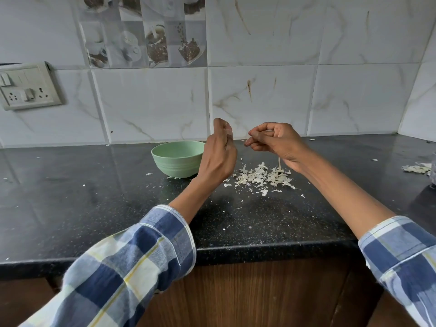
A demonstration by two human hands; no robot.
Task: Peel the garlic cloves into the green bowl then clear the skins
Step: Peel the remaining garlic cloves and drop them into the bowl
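Observation:
The green bowl (177, 159) stands on the black counter (70, 197), just left of my left hand (219, 152). That hand is raised above the counter and pinches a garlic clove (228, 130) at its fingertips. My right hand (273, 140) hovers to the right with its fingers curled; a thin strip of garlic skin (279, 164) hangs below it. A pile of peeled skins (259, 177) lies on the counter under and between both hands. The bowl's inside is hidden from this angle.
A second small heap of skins (416, 168) lies at the counter's far right edge beside a partly seen object. Small skin flecks are scattered over the counter. A switch and socket plate (26, 87) is on the tiled wall at left. The counter's front edge runs below my forearms.

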